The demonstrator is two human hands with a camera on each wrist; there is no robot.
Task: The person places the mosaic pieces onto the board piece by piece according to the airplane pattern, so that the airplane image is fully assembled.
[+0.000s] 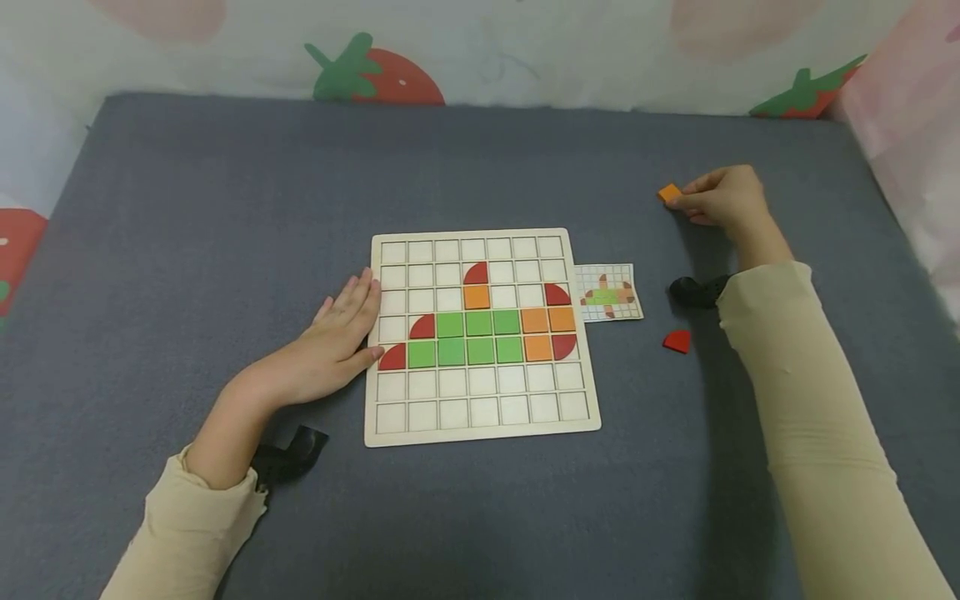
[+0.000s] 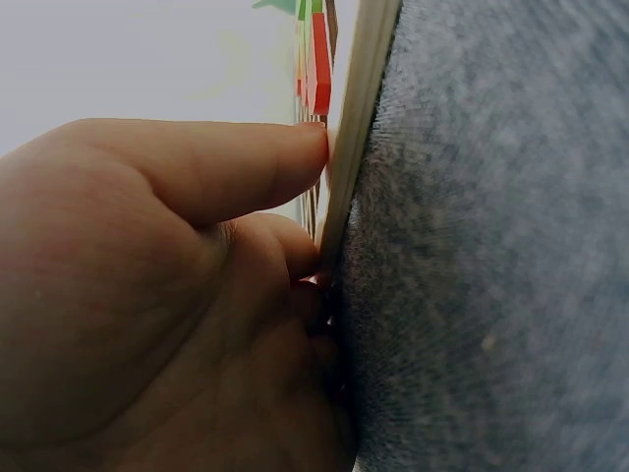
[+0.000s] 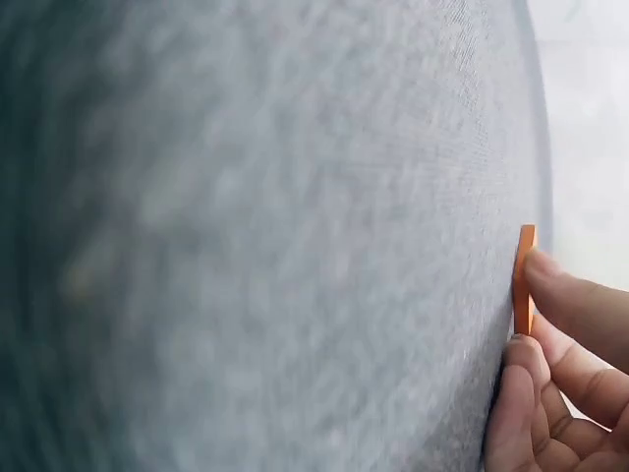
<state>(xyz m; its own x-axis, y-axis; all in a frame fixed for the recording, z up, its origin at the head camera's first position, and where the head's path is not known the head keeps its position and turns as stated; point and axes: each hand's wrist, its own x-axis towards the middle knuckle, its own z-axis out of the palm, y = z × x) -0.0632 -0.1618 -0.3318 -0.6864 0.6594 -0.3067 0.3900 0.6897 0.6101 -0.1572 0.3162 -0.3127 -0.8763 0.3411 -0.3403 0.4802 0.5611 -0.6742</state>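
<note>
In the head view my right hand pinches an orange square tile at the far right of the table. The right wrist view shows the thumb on the face of this tile, close to the cloth. My left hand lies with straight fingers against the left edge of a wooden grid board, its thumb tip near a red quarter-round tile. On the board lie several green square tiles, orange squares and red quarter-rounds.
A small pattern card touches the board's right side, partly under its edge. A loose red quarter-round tile lies right of the board. Grey cloth covers the table, and a strawberry-print curtain hangs behind it.
</note>
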